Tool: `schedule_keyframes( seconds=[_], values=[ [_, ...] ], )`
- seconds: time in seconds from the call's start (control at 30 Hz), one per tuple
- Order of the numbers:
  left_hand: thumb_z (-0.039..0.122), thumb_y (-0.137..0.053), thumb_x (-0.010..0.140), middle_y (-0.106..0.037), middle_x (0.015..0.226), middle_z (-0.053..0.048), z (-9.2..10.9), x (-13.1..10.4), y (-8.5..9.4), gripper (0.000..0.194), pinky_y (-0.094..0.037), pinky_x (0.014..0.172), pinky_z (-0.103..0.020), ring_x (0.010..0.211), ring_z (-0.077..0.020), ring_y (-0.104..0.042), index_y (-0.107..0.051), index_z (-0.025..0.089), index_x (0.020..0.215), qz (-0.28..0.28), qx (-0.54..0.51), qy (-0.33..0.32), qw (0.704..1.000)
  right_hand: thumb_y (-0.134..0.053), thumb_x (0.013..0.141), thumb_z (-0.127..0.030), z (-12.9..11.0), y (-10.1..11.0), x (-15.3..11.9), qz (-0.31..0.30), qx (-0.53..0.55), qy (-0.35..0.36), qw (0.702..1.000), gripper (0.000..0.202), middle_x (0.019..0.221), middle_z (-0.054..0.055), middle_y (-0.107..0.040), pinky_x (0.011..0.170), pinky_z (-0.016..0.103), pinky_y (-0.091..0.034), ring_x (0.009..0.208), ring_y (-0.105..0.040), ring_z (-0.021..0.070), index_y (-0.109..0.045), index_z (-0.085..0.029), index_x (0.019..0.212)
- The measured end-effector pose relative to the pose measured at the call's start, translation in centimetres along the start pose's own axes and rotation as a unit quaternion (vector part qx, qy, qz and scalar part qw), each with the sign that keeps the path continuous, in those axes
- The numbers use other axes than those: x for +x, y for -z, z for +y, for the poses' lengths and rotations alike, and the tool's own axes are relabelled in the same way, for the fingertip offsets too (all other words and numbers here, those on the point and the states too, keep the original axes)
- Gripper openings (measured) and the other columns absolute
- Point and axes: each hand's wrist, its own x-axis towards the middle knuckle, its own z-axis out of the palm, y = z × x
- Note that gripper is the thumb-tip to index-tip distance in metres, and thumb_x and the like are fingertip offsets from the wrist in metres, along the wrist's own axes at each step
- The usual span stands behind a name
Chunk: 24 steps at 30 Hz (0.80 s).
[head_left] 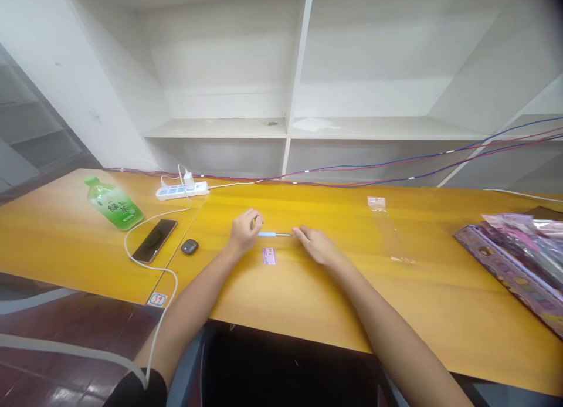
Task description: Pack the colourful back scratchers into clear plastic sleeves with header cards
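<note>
Above the middle of the table, a slim pen-like stick (268, 234) with a light-blue barrel and a thin silvery end lies level between my hands. My left hand (246, 230) is closed around its blue end, hiding part of it. At the silvery end, the fingertips of my right hand (314, 244) are pinched together, apparently on the tip. Just below the stick, a small pink-and-purple printed card (268, 256) lies flat on the wooden table (290, 307).
Leftward are a black earbud-like case (189, 246), a phone (155, 241), a green drink bottle (115, 203) and a power strip (182, 190) with a white cable (176, 278). A clear plastic sleeve (389, 231) and a patterned bag (497, 266) with packets lie rightward. Shelves stand behind.
</note>
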Motion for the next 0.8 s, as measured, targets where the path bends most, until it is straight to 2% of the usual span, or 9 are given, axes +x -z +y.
schedule_keyframes(
  seconds=[0.07, 0.13, 0.2, 0.3, 0.37, 0.43, 0.6, 0.7, 0.8],
  values=[
    [0.04, -0.052, 0.099, -0.069, 0.084, -0.004, -0.3, 0.8, 1.0, 0.028, -0.043, 0.074, -0.027, 0.077, -0.0176, -0.062, -0.068, 0.022, 0.085, -0.072, 0.078, -0.023, 0.994, -0.043, 0.103, -0.066, 0.1, 0.8, -0.4, -0.064, -0.021, 0.055, 0.996, 0.049, 0.082, 0.004, -0.069, 0.066, 0.026, -0.034, 0.073, -0.06, 0.0189, -0.06, -0.022, 0.09],
    [0.051, -0.06, 0.096, -0.071, 0.082, -0.005, -0.3, 1.1, 1.4, 0.03, -0.042, 0.07, -0.027, 0.074, -0.019, -0.063, -0.07, 0.023, 0.089, -0.165, 0.135, -0.025, 0.977, -0.046, 0.104, -0.06, 0.0, 1.4, -0.6, -0.104, -0.065, 0.087, 0.989, 0.044, 0.088, 0.005, -0.071, 0.066, 0.025, -0.035, 0.075, -0.062, 0.0187, -0.064, -0.022, 0.095],
    [0.055, -0.066, 0.092, -0.071, 0.077, -0.006, 0.2, 0.9, 1.1, 0.034, -0.041, 0.066, -0.028, 0.069, -0.0208, -0.064, -0.071, 0.023, 0.085, -0.233, 0.195, -0.022, 0.952, -0.043, 0.108, -0.047, -0.4, 1.6, -0.8, -0.099, -0.144, 0.105, 0.979, 0.037, 0.096, 0.008, -0.073, 0.068, 0.026, -0.036, 0.08, -0.064, 0.0193, -0.066, -0.02, 0.097],
    [0.047, -0.064, 0.096, -0.072, 0.077, -0.012, 1.4, 0.2, -0.2, 0.032, -0.043, 0.068, -0.031, 0.072, -0.025, -0.068, -0.069, 0.02, 0.08, -0.288, 0.281, -0.038, 0.915, -0.04, 0.108, -0.028, -1.6, 1.7, -0.6, -0.045, -0.265, 0.126, 0.955, 0.03, 0.106, 0.012, -0.072, 0.072, 0.028, -0.038, 0.086, -0.066, 0.0204, -0.068, -0.018, 0.101],
    [0.038, -0.058, 0.1, -0.073, 0.084, -0.015, 2.2, -0.1, -1.1, 0.024, -0.045, 0.07, -0.032, 0.074, -0.0259, -0.07, -0.069, 0.019, 0.089, -0.287, 0.309, -0.055, 0.905, -0.042, 0.106, -0.025, -2.7, 2.0, -0.5, -0.017, -0.307, 0.125, 0.944, 0.027, 0.105, 0.013, -0.072, 0.073, 0.028, -0.039, 0.087, -0.067, 0.0213, -0.068, -0.017, 0.103],
    [0.035, -0.054, 0.102, -0.074, 0.091, -0.015, 2.9, -0.1, -1.5, 0.022, -0.047, 0.072, -0.032, 0.076, -0.0252, -0.071, -0.067, 0.019, 0.097, -0.266, 0.312, -0.068, 0.91, -0.047, 0.104, -0.028, -3.9, 2.5, -0.4, -0.005, -0.325, 0.111, 0.939, 0.025, 0.101, 0.013, -0.074, 0.072, 0.028, -0.039, 0.086, -0.068, 0.0225, -0.07, -0.018, 0.1],
    [0.048, -0.052, 0.103, -0.073, 0.084, -0.011, 3.8, 0.3, -1.0, 0.03, -0.047, 0.071, -0.032, 0.071, -0.0239, -0.07, -0.062, 0.021, 0.098, -0.254, 0.296, -0.083, 0.917, -0.046, 0.104, -0.031, -6.2, 3.7, -1.3, 0.013, -0.353, 0.089, 0.931, 0.032, 0.091, 0.014, -0.076, 0.069, 0.029, -0.038, 0.081, -0.07, 0.0241, -0.075, -0.02, 0.095],
    [0.052, -0.056, 0.1, -0.069, 0.074, -0.008, 2.9, 0.5, 1.6, 0.032, -0.044, 0.067, -0.03, 0.063, -0.0223, -0.065, -0.059, 0.022, 0.089, -0.251, 0.269, -0.097, 0.925, -0.046, 0.101, -0.023, -5.0, 5.3, -2.3, 0.025, -0.367, 0.103, 0.924, 0.029, 0.085, 0.013, -0.075, 0.069, 0.029, -0.035, 0.075, -0.067, 0.0222, -0.074, -0.019, 0.091],
    [0.056, -0.057, 0.097, -0.063, 0.066, -0.004, 0.4, 0.6, 6.9, 0.037, -0.039, 0.062, -0.028, 0.055, -0.0184, -0.058, -0.056, 0.023, 0.08, -0.218, 0.237, -0.089, 0.943, -0.049, 0.092, -0.012, 0.1, 9.7, -4.2, 0.076, -0.359, 0.105, 0.924, 0.024, 0.075, 0.011, -0.072, 0.069, 0.03, -0.033, 0.067, -0.061, 0.0196, -0.068, -0.019, 0.078]
  ],
)
